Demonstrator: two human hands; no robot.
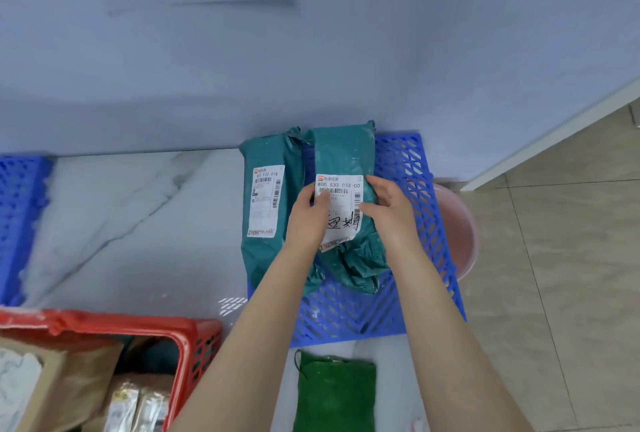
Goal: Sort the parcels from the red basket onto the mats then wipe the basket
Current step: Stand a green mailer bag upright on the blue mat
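Observation:
Two teal parcels lie side by side on the blue lattice mat [408, 168] by the wall. The right teal parcel [343, 151] carries a white label, and both my hands hold it: my left hand [308, 213] grips its left edge with the thumb on the label, my right hand [388, 206] grips its right edge. The left teal parcel [263, 206] lies untouched next to it. The red basket [197, 338] stands at the lower left with several brown and wrapped parcels [86, 372] inside.
A green cloth [336, 393] lies on the floor in front of the mat. A second blue mat [17, 213] sits at the far left edge. A pink basin [457, 231] stands behind the mat's right side. Marble floor lies between the mats.

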